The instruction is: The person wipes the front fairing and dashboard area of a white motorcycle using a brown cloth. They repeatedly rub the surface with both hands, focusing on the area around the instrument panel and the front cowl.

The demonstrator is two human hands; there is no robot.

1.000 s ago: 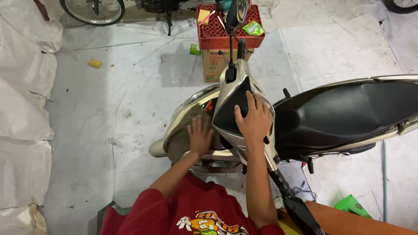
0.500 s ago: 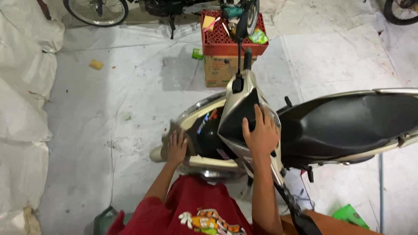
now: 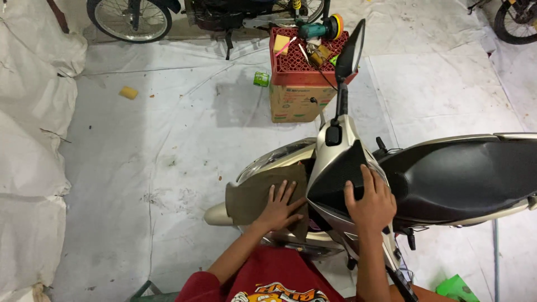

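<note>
Both hands lie flat and spread on a beige scooter [image 3: 341, 151], gripping nothing. Left hand [image 3: 278, 208] presses, fingers splayed, on a brown cloth [image 3: 254, 196] draped over the front fender and leg shield; right hand [image 3: 370, 204] rests palm-down on the black dash panel [image 3: 335, 176] behind the handlebar, just beside the black seat [image 3: 464, 173].

Much of the scooter is hidden: its front wheel lies under the cloth and bodywork, its rear runs off the right edge, and the lower body is covered by the person's arms and red shirt [image 3: 268, 279].

One red plastic crate [image 3: 296, 64] stands on a cardboard box [image 3: 292, 102] ahead of the scooter. It holds a teal polisher [image 3: 321, 28] with a yellow pad, a yellow sponge block and smaller items too cluttered to tell apart.

Loose on the white floor sheet are one yellow sponge [image 3: 128, 92] and one small green can [image 3: 260, 79]. One motorcycle [image 3: 196, 14] is parked beyond, cut off at the top, and a second wheel [image 3: 512, 19] shows in the far right corner.
</note>
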